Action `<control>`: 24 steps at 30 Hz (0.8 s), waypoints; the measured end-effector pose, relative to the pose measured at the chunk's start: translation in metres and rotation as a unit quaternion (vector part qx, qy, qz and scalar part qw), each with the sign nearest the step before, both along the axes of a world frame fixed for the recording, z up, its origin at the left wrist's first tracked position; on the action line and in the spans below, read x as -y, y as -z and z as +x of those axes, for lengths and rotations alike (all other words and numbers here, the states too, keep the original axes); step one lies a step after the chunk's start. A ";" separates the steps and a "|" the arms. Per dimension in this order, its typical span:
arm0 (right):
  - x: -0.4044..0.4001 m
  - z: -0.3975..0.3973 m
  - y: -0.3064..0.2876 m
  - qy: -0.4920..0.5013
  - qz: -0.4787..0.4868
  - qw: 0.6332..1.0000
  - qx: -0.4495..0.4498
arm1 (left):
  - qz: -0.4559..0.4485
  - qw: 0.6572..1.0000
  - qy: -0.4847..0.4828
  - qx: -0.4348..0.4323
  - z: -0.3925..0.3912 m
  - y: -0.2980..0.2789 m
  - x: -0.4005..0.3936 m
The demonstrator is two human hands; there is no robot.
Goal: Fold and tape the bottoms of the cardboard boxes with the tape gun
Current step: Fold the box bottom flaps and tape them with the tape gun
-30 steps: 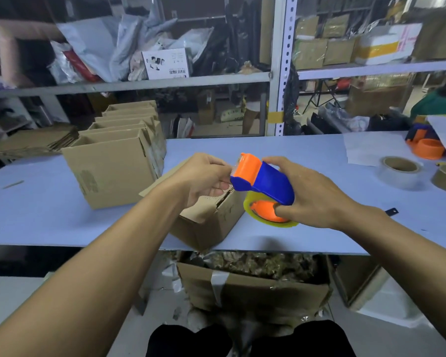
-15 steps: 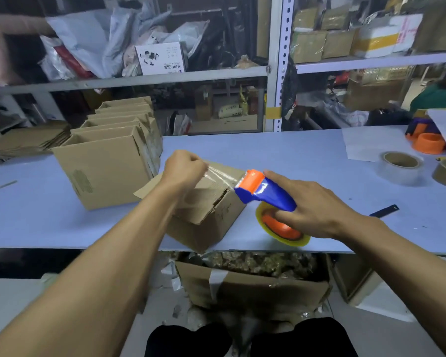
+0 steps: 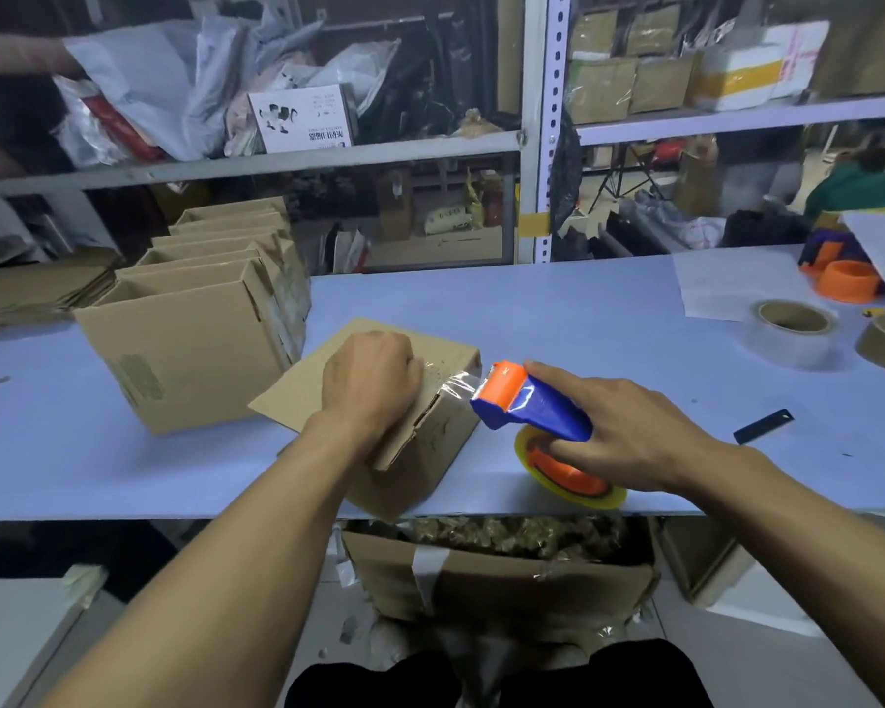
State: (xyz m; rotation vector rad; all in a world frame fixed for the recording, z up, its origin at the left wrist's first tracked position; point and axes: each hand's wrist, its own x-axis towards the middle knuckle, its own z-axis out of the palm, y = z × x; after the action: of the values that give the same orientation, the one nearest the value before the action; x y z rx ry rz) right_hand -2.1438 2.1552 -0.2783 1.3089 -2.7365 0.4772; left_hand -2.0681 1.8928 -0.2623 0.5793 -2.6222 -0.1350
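Observation:
A small cardboard box (image 3: pixel 445 442) lies bottom-up at the front edge of the blue table (image 3: pixel 558 319), its flaps folded over. My left hand (image 3: pixel 369 380) rests on top of the box with fingers curled, holding the end of the clear tape (image 3: pixel 458 388) down on the flaps. The tape stretches right to the blue and orange tape gun (image 3: pixel 527 406), which my right hand (image 3: pixel 629 442) grips just off the box's right edge. The gun's yellow-rimmed roll hangs over the table edge.
A row of open-topped boxes (image 3: pixel 190 344) stands to the left. Two tape rolls (image 3: pixel 793 334), a second tape gun (image 3: pixel 844 278), a sheet of paper (image 3: pixel 711 288) and a black cutter (image 3: pixel 762 426) lie at right. A scrap-filled carton (image 3: pixel 496 580) sits under the table. Shelves rise behind.
My left hand pulled the tape end away from the gun and brought it down onto the box top. The right hand lowered the gun to the box's right edge.

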 end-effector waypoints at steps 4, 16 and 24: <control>0.000 0.001 0.001 -0.001 0.005 1.000 0.000 | 0.097 0.987 -0.129 0.025 0.007 0.003 0.003; 0.015 0.003 -0.007 0.005 0.021 0.999 0.027 | -0.047 0.983 0.138 0.113 0.023 0.005 -0.029; 0.009 0.022 -0.009 0.014 -0.015 1.000 0.012 | -0.044 0.983 0.158 0.088 0.020 0.015 -0.024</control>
State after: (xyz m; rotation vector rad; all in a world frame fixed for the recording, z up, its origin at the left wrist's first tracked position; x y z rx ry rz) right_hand -2.1222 2.1467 -0.2696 1.2646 -2.7515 0.5320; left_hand -2.0484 1.9166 -0.2774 0.1473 -2.8588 -0.0680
